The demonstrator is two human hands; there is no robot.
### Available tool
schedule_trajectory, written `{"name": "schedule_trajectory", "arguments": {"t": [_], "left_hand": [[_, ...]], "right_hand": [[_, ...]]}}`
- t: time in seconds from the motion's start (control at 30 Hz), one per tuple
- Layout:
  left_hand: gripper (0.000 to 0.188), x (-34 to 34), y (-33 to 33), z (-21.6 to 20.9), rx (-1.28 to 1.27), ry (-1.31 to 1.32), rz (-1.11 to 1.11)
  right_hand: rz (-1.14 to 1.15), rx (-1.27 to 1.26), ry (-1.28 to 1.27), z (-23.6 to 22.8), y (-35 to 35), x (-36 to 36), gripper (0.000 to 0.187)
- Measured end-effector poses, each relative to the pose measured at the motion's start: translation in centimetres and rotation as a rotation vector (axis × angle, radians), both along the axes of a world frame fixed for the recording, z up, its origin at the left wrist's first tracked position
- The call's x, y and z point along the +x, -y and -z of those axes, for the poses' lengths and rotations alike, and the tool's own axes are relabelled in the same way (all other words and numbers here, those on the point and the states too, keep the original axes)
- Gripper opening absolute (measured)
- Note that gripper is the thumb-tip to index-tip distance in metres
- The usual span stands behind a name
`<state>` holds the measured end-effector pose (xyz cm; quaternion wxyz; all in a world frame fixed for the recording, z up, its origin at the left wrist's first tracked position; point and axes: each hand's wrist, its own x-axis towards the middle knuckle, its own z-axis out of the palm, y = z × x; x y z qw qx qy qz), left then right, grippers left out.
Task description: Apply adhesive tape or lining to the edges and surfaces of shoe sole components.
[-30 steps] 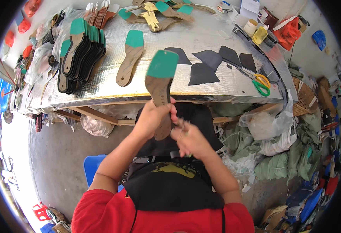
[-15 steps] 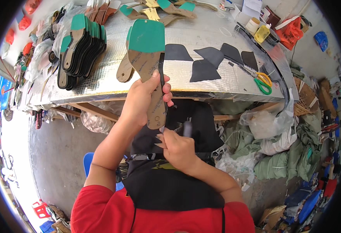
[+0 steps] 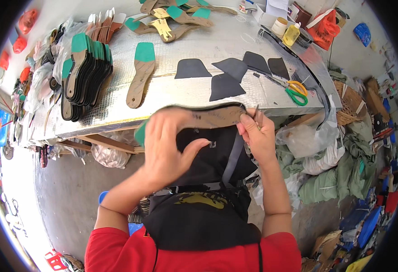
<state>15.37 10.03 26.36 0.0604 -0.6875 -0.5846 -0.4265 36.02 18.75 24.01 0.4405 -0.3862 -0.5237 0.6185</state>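
Note:
A brown insole board (image 3: pixel 212 119) with a green toe end and a dark edge lies sideways in front of the table edge. My left hand (image 3: pixel 165 145), partly blurred, lies across its green end with fingers stretched and thumb apart. My right hand (image 3: pixel 258 136) pinches the heel end. Between its fingers a thin, pointed metal tool (image 3: pixel 256 112) sticks up; its kind is unclear. Below the right hand hangs a long dark grey strip (image 3: pixel 233 156), over my black apron (image 3: pixel 199 222). A single green-tipped insole board (image 3: pixel 141 77) rests on the table beyond my left hand.
A tall stack of insole boards (image 3: pixel 88 72) stands at the table's left. Dark trapezoid pieces (image 3: pixel 226 86) and scissors (image 3: pixel 294 90) with yellow and green handles lie to the right. More boards (image 3: pixel 181 18) are at the back, near a yellow bottle (image 3: pixel 291 34). Bundled green cloth (image 3: pixel 335 181) sits below right.
The insole board has turned from upright to sideways. My right hand has moved up and right to its heel, my left hand down to its green end. The dark strip now hangs in view.

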Motion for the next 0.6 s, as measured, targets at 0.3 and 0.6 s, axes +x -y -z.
{"name": "schedule_trajectory", "arguments": {"t": [0.3,0.6], "left_hand": [[0.025,-2.1,-1.4,2.7,-0.743,0.541,0.332],[0.022,0.7,-1.8,6.3,-0.714,0.878,0.185]], "right_hand": [[0.019,0.893,0.864,0.7,0.3,1.1,0.02],[0.25,0.737,0.721,6.0,5.5,-4.8,0.009]]}}
